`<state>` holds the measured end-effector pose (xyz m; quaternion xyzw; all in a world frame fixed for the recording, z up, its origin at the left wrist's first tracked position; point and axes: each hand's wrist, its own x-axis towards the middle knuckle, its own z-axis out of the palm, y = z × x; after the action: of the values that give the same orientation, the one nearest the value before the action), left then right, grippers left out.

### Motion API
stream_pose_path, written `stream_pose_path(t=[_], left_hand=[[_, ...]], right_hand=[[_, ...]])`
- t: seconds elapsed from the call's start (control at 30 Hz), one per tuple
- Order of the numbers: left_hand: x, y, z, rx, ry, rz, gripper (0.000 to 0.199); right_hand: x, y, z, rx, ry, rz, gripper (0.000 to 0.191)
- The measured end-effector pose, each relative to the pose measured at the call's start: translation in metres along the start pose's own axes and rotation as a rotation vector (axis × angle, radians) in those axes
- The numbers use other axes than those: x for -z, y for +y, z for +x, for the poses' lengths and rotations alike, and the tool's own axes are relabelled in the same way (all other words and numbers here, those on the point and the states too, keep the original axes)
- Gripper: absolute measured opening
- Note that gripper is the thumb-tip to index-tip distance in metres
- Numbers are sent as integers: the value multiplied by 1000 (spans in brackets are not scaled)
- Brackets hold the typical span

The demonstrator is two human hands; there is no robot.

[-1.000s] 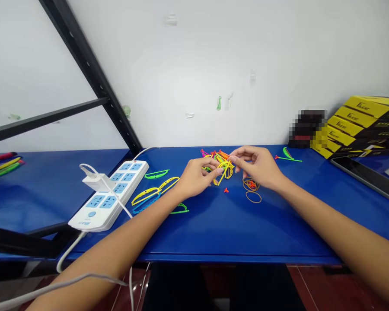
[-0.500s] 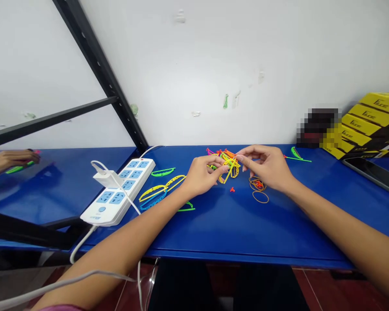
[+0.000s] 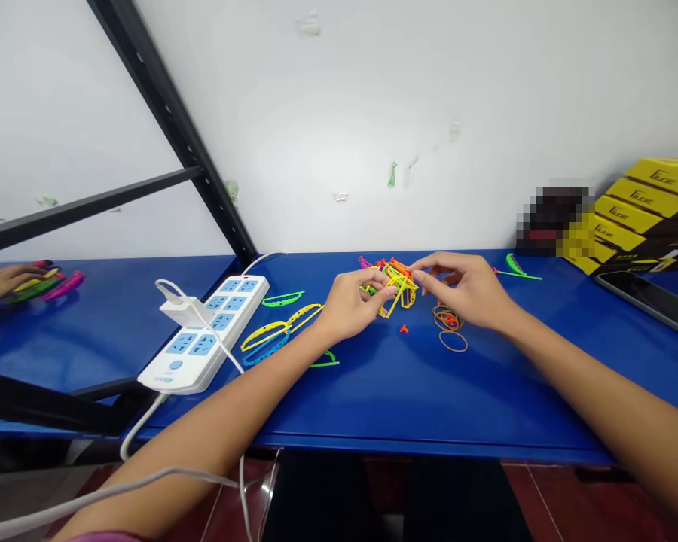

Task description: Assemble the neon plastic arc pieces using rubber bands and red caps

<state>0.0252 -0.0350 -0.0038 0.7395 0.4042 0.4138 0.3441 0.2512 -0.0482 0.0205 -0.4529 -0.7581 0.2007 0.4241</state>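
My left hand [image 3: 355, 307] has thumb and fingers closed on a yellow plastic toy bow [image 3: 396, 298], held over a heap of brightly coloured plastic pieces [image 3: 396, 269]. Close to the bow's right end is my right hand [image 3: 468, 290], its thumb and forefinger pinched together. Whatever is between those fingertips is too small to make out. Below the hands, a small orange piece [image 3: 404, 329] lies on the blue table [image 3: 395, 399]. Tan rubber bands [image 3: 453, 342] rest under my right hand, with small orange pieces among them.
At left stand a white power strip [image 3: 206, 339] with cables and a black metal frame [image 3: 163, 113]. Yellow and blue bows [image 3: 265, 348] lie by my left forearm. Right are a phone [image 3: 649, 301] and yellow boxes [image 3: 638, 214]. Another person's hand [image 3: 5, 284] is far left.
My hands stay nearly in place, the right fingertips still by the bow's end. At far left, the other person's hand has shifted left, and pink and yellow pieces now show beside it.
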Motion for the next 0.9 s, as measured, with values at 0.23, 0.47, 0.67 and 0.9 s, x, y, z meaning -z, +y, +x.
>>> stream_pose_path(t=[0.23, 0.47, 0.67, 0.9], left_hand=[[5, -6, 4, -44, 21, 104, 28], [6, -7, 4, -123, 49, 168, 23], [5, -11, 5, -159, 50, 183, 22], [5, -11, 5, -167, 57, 188, 23]], right_hand=[[33, 23, 13, 7, -89, -257, 28], [49, 51, 21, -187, -519, -343, 28], [46, 45, 19, -222, -717, -295, 37], [43, 44, 18, -161, -610, -250, 41]])
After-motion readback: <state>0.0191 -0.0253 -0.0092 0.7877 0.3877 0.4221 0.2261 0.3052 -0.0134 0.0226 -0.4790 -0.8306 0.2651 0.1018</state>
